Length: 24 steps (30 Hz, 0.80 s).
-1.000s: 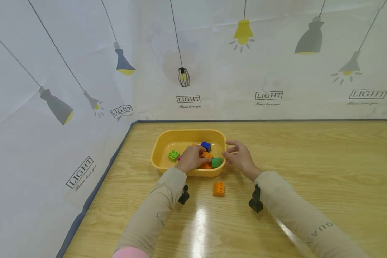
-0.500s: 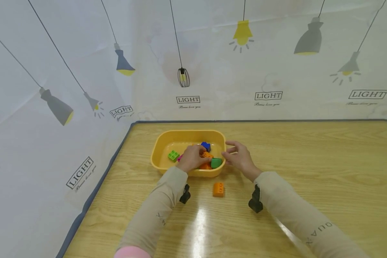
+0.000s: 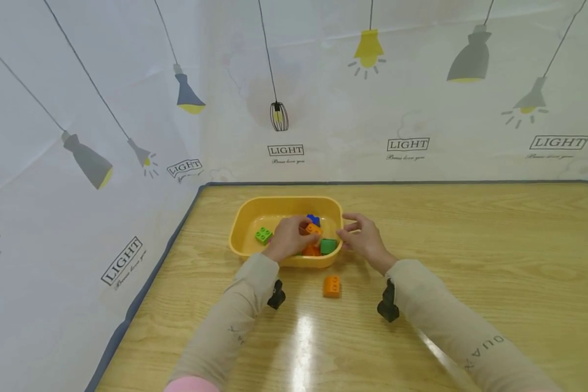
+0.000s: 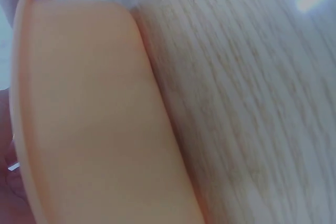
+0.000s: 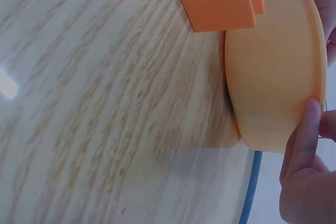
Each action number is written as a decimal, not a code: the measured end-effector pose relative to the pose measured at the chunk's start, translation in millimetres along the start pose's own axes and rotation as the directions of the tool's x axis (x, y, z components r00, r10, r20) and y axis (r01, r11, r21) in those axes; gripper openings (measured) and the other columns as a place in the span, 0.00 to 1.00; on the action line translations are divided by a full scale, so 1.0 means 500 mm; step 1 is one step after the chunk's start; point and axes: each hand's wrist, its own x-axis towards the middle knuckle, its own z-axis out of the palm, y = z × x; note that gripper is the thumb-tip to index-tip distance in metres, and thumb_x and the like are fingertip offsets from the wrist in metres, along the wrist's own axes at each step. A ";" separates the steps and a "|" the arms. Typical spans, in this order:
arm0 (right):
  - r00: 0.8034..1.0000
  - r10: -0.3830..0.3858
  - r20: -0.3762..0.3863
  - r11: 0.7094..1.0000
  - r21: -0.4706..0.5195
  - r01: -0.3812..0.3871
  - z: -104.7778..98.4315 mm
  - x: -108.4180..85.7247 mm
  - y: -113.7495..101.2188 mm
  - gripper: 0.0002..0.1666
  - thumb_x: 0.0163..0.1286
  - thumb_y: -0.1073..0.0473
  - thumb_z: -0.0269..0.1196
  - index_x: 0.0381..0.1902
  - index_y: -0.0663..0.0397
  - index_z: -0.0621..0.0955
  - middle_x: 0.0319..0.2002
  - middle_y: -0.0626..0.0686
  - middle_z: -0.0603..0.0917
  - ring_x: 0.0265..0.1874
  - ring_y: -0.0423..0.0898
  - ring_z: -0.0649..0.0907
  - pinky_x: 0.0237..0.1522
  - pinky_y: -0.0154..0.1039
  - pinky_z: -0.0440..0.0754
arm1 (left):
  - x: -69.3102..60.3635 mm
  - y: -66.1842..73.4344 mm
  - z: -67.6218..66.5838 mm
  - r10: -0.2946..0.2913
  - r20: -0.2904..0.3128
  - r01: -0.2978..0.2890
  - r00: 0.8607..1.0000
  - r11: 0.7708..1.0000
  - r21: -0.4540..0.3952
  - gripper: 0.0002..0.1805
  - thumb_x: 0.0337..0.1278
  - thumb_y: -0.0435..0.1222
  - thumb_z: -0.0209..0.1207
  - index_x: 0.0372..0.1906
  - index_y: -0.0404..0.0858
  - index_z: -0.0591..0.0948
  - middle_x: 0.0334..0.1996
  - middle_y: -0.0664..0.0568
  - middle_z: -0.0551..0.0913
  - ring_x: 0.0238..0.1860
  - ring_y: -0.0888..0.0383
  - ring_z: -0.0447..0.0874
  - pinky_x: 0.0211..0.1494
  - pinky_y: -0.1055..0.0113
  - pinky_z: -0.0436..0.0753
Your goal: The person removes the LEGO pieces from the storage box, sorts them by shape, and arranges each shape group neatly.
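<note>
My left hand point(image 3: 288, 238) reaches into a yellow plastic bin point(image 3: 285, 204), and its thumb and index finger pinch an orange toy brick point(image 3: 313, 229). At the bin's right end my right hand point(image 3: 367, 240) holds the rim; the right wrist view shows fingers point(image 5: 305, 135) against the outer wall and over the edge. Inside the bin lie a lime green brick point(image 3: 263, 235), a blue brick point(image 3: 313, 219), a dark green brick point(image 3: 329, 246) and another orange piece point(image 3: 311, 250). The left hand hides part of the contents. In the left wrist view the bin wall point(image 4: 94, 98) covers most of that hand.
A loose orange brick point(image 3: 331, 286) sits on the wooden table point(image 3: 470, 245) in front of the bin, between the forearms. Behind and to the left stands a white sheet point(image 3: 333, 109) printed with lamps, meeting the table's dark edge strip.
My left hand has shifted slightly up and back, and the orange brick at its fingertips has risen a little, covering more of the blue brick. The right hand stays on the rim.
</note>
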 end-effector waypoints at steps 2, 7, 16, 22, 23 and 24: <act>1.000 0.001 0.001 1.000 0.000 -0.001 0.000 0.000 0.000 0.28 0.61 0.66 0.57 0.59 0.64 0.65 0.43 0.64 0.73 0.30 0.47 0.80 0.34 0.42 0.80 | -0.006 0.001 -0.005 0.020 -0.017 -0.020 1.000 1.000 -0.012 0.24 0.51 0.44 0.60 0.52 0.37 0.74 0.44 0.50 0.78 0.41 0.57 0.75 0.43 0.65 0.76; 1.000 0.011 0.007 1.000 -0.007 -0.011 0.000 0.001 -0.001 0.28 0.62 0.65 0.57 0.60 0.63 0.64 0.42 0.64 0.73 0.31 0.48 0.80 0.35 0.42 0.80 | -0.020 -0.003 -0.016 0.076 -0.066 -0.080 0.995 0.995 -0.057 0.22 0.51 0.42 0.60 0.51 0.37 0.75 0.44 0.50 0.78 0.42 0.57 0.75 0.45 0.66 0.76; 1.000 0.028 0.013 1.000 -0.008 -0.028 0.000 0.004 0.001 0.29 0.62 0.64 0.57 0.60 0.63 0.64 0.44 0.64 0.72 0.35 0.54 0.80 0.36 0.42 0.80 | -0.058 -0.003 -0.039 0.160 -0.114 -0.175 0.980 0.975 -0.134 0.21 0.51 0.39 0.60 0.51 0.35 0.75 0.44 0.48 0.78 0.40 0.57 0.76 0.41 0.68 0.77; 0.999 0.029 0.016 0.999 -0.017 -0.029 0.000 0.002 0.001 0.29 0.62 0.64 0.57 0.60 0.63 0.64 0.44 0.65 0.72 0.36 0.53 0.79 0.36 0.41 0.80 | -0.098 -0.005 -0.049 0.227 -0.165 -0.253 0.960 0.954 -0.160 0.21 0.49 0.37 0.62 0.50 0.35 0.75 0.45 0.46 0.78 0.40 0.50 0.76 0.39 0.63 0.78; 1.000 0.026 0.016 1.000 -0.016 -0.026 -0.001 0.002 0.001 0.29 0.62 0.64 0.57 0.60 0.63 0.64 0.44 0.65 0.72 0.36 0.54 0.79 0.36 0.41 0.80 | -0.106 -0.005 -0.050 0.230 -0.170 -0.260 0.958 0.949 -0.179 0.21 0.49 0.36 0.62 0.50 0.35 0.75 0.45 0.46 0.78 0.40 0.49 0.76 0.40 0.61 0.78; 1.000 0.022 0.015 1.000 -0.017 -0.022 -0.001 0.002 0.000 0.29 0.62 0.64 0.57 0.60 0.63 0.64 0.44 0.65 0.72 0.36 0.54 0.80 0.36 0.41 0.80 | -0.113 -0.005 -0.052 0.229 -0.172 -0.261 0.958 0.946 -0.194 0.21 0.49 0.36 0.62 0.50 0.35 0.75 0.45 0.46 0.77 0.40 0.48 0.76 0.41 0.59 0.78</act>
